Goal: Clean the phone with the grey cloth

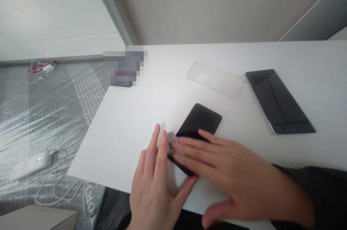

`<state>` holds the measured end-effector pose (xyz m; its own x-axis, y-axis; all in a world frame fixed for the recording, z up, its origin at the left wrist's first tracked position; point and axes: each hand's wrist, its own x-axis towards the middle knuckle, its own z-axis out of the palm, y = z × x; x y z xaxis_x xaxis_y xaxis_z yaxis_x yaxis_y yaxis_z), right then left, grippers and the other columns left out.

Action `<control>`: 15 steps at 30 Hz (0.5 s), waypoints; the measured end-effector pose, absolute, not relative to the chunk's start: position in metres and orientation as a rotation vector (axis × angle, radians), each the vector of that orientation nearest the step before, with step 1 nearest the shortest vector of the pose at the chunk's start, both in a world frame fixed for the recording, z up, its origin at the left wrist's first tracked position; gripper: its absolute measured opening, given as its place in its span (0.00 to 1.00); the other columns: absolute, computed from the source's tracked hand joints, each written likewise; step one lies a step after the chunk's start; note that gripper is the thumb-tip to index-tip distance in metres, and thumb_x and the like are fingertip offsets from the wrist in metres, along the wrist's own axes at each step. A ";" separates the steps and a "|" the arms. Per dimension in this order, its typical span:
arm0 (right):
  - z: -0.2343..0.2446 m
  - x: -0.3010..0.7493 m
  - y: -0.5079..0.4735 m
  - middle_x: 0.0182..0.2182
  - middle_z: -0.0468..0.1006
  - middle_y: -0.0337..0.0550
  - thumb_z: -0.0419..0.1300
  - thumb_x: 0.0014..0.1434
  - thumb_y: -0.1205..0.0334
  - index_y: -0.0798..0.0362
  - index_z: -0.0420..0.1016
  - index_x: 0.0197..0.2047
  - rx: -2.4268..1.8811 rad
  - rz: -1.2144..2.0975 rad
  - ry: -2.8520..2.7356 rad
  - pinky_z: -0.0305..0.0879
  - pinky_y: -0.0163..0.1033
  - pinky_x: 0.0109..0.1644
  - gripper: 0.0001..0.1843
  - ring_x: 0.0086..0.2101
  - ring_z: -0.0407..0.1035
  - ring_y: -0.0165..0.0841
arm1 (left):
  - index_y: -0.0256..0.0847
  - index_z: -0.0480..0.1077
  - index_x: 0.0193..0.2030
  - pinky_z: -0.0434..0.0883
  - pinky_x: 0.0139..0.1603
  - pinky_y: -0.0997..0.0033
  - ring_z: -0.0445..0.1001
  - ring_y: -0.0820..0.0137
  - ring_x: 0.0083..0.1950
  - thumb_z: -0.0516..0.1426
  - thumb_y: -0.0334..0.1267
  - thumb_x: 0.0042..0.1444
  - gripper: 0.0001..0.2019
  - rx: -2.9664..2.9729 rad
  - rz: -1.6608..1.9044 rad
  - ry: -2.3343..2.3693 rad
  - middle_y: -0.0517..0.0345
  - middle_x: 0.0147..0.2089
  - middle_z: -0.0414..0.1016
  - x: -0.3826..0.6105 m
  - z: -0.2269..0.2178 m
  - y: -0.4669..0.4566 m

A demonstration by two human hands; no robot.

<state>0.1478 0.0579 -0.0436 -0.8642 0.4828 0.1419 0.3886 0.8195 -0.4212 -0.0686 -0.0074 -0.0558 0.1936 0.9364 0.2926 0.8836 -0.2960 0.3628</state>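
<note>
Phone lies dark side up just below center frame on a white desk, with the right hand laid across it, fingers outstretched and thumb well apart, fingertips on a crumpled gray scrap at its left edge. The left hand spreads its thumb wide from its fingers beside the phone's lower end. A clear case rests at upper center, a dark tablet at right.

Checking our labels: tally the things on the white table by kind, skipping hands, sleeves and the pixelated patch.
Phone: 1
Tablet: 1
Clear phone case: 1
Crumpled grey scrap, material unclear: 1
Total: 4
</note>
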 end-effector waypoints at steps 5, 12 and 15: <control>-0.043 0.148 0.060 0.71 0.58 0.59 0.52 0.67 0.32 0.64 0.59 0.73 -0.789 0.477 -2.701 0.51 0.54 0.74 0.47 0.71 0.51 0.46 | 0.43 0.39 0.79 0.76 0.57 0.56 0.73 0.53 0.64 0.59 0.53 0.65 0.45 2.336 0.709 1.787 0.39 0.75 0.59 -0.069 -0.056 -0.007; -0.045 0.146 0.063 0.70 0.61 0.61 0.55 0.67 0.34 0.62 0.59 0.73 -0.864 0.431 -2.676 0.53 0.59 0.73 0.46 0.70 0.55 0.48 | 0.43 0.41 0.79 0.75 0.59 0.55 0.71 0.51 0.66 0.61 0.52 0.63 0.45 2.323 0.695 1.810 0.39 0.74 0.60 -0.069 -0.056 -0.008; -0.043 0.145 0.061 0.71 0.58 0.60 0.55 0.66 0.32 0.63 0.59 0.73 -0.781 0.461 -2.728 0.51 0.55 0.74 0.48 0.71 0.52 0.47 | 0.44 0.40 0.79 0.74 0.60 0.55 0.70 0.51 0.68 0.60 0.51 0.64 0.45 2.325 0.694 1.805 0.40 0.74 0.60 -0.069 -0.055 -0.008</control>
<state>0.1445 0.0609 -0.0434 -0.8196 0.5487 0.1650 0.4641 0.8046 -0.3705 -0.0692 -0.0080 -0.0550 0.1846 0.9415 0.2818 0.8877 -0.2829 0.3634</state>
